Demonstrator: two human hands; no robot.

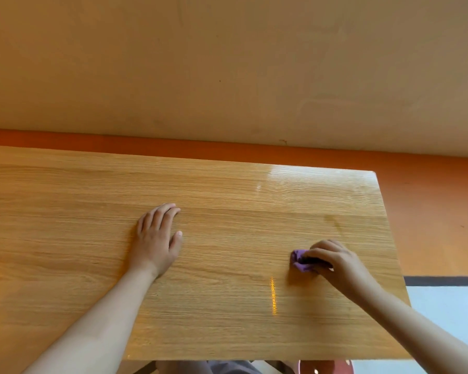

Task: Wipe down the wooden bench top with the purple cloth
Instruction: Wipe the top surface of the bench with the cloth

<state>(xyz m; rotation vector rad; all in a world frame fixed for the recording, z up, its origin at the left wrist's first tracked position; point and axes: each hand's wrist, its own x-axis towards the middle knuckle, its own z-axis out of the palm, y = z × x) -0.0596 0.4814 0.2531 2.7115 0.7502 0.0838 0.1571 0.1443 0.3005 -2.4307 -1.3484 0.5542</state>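
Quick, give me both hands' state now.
Left hand: open, flat on the bench top.
Right hand: gripping the purple cloth.

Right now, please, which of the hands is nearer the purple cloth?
Right. The right hand grips the purple cloth; the left hand lies flat on the bench top, left of it.

A plain cream-beige painted wall (227,63) fills the upper half of the view, marked with faint smudges and a few small dark specks. Along its foot runs a broad band of bright orange paint (430,201), which shows deeper at the right. At the right edge a narrow dark grey stripe (443,280) lies level, touching the band's lower edge. Beneath the stripe is a smooth pale blue-grey surface (449,319). At the bottom edge a rounded pinkish-red object (324,369) shows only in part.
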